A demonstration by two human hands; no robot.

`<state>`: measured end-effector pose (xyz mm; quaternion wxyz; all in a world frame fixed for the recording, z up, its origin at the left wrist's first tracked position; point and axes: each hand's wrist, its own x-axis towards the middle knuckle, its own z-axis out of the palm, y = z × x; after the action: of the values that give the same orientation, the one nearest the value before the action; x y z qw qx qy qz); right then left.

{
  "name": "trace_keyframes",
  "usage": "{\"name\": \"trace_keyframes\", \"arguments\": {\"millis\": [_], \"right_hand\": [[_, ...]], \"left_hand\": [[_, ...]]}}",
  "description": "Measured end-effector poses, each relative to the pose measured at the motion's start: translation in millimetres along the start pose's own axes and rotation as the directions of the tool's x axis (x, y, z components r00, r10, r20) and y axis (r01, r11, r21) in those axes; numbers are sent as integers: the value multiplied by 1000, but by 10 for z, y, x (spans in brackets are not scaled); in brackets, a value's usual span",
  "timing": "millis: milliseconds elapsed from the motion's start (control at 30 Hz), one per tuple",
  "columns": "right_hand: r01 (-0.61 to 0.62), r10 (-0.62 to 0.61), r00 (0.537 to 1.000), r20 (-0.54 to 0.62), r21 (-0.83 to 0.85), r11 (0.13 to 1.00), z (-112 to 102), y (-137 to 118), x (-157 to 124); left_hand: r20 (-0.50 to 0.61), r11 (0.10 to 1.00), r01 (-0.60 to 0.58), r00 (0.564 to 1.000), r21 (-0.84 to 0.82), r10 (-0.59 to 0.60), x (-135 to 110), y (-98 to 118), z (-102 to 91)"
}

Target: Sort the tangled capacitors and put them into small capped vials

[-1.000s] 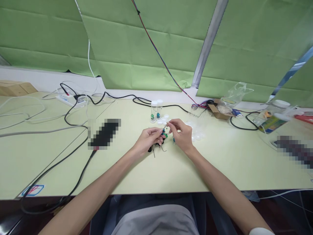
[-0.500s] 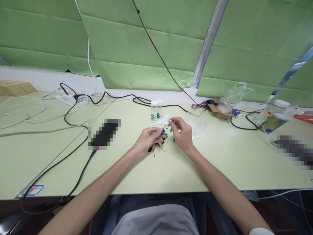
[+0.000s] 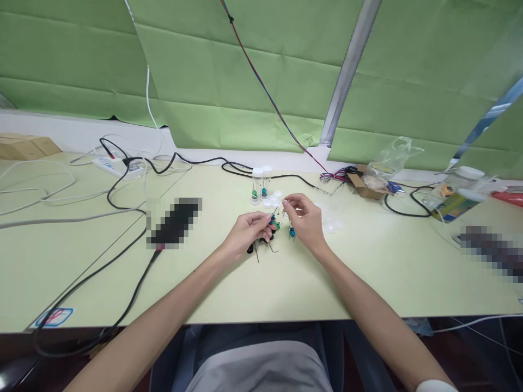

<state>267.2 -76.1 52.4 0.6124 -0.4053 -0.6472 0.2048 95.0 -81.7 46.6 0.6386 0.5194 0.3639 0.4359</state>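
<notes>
My left hand (image 3: 247, 233) rests on the pale green table (image 3: 368, 272), fingers curled in a pinch on a small green and blue electronic component (image 3: 275, 222) with thin wire leads. My right hand (image 3: 305, 220) is raised just right of it, thumb and forefinger pinched on the tip of one thin lead (image 3: 281, 204). Under the hands lie more small components (image 3: 261, 246), black and teal, with bent leads. A teal one (image 3: 291, 232) lies below my right palm. Two clear vials (image 3: 260, 185) with white caps stand just behind.
Loose white caps (image 3: 330, 226) lie right of my hands. A blurred black device (image 3: 175, 222) with a cable lies to the left. Black and white cables and a power strip (image 3: 118, 166) run along the back left. A plastic bag (image 3: 386, 166) and jars (image 3: 460, 196) sit at the right.
My right hand has lifted slightly and drawn the pinched lead up and away, uncovering the teal component beneath it. My left hand has stayed in place.
</notes>
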Motion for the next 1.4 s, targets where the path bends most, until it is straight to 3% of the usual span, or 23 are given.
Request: {"name": "trace_keyframes", "arguments": {"millis": [167, 500, 733, 1100, 1400], "right_hand": [[-123, 117, 992, 46, 150, 981, -4, 81, 49], [-269, 211, 951, 224, 273, 924, 16, 102, 71], [-222, 165, 954, 249, 223, 949, 12, 116, 62], [-28, 53, 960, 274, -96, 995, -35, 37, 22], [0, 36, 957, 286, -127, 992, -33, 42, 17]], "left_hand": [[-7, 1000, 8, 1000, -8, -8, 1, 4, 11], [-6, 1000, 5, 1000, -15, -5, -4, 13, 9], [-6, 1000, 0, 1000, -8, 0, -17, 27, 17], [1, 1000, -5, 1000, -9, 5, -1, 4, 7], [8, 1000, -5, 1000, 0, 5, -1, 3, 2]]}}
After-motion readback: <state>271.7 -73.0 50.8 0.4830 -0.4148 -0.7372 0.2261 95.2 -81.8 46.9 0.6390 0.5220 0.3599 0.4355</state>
